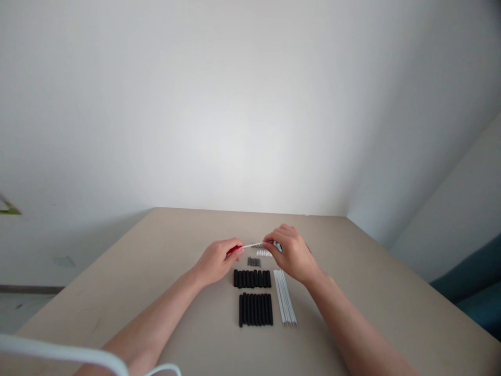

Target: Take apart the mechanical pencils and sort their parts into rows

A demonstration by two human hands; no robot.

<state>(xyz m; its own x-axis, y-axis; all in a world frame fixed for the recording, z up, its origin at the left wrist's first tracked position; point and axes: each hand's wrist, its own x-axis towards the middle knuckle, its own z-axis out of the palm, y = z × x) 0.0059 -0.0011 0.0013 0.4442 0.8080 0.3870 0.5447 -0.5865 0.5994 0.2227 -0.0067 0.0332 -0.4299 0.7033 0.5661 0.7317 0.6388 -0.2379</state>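
A thin white rod (pixel 252 245) is held between the hands, at three o'clock from the left hand (pixel 217 259) and nine o'clock from the right hand (pixel 290 252). A red piece (pixel 234 250) at the rod's near end is pinched by the left hand; the rod is gripped by the right fingertips. Two rows of black tubes (pixel 255 309) are laid at six o'clock from the rod, white sticks (pixel 284 297) at five.

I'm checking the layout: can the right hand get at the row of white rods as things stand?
Probably yes: the white rods lie uncovered near the right hand, though that hand holds a thin white stick that may need releasing.
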